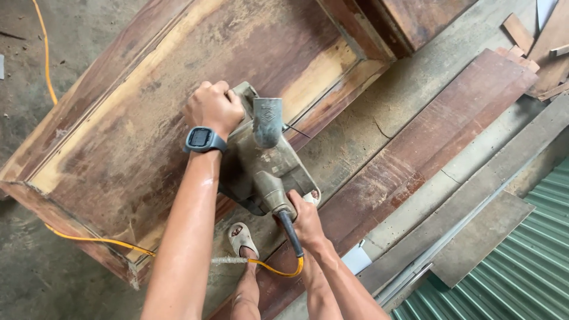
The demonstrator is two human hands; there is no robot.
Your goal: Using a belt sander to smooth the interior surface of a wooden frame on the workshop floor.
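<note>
Far left: yellow power cord (46, 59) runs down the concrete floor (35, 278), passes under the wooden door panel (118, 136) and comes back out by the sandalled foot (242, 238). Panel lies flat, tilted diag. across view, varnish mostly stripped w/ pale bare streaks along the frame. Left hand (212, 108), wristwatch (204, 140) on wrist, sits on top of the front knob of the electric sander/planer (261, 163); fingers curled fully closed over the knob, knob itself hidden under the palm. Tool body is grey, dusty, w/ upright exhaust spout, resting on the panel's right edge near the lower rail, partly overhanging. Right hand (305, 216) is at the rear handle, fingers wrapped tight around it, just above where the black cord boot exits; thumb side up. So tool lies btwn both hands, gripped front & back, sole touching wood. Step in hand, by my read: mid-pass surfacing along the panel edge. Next move prob. needs even downward pressure from both hands, tool kept flat so it doesn't tip off the edge, cord kept clear of foot. Right of that: dark reddish plank (415, 160), grey boards, wood offcuts (527, 41) top right, green corrugated sheet (521, 261) bottom right.
</note>
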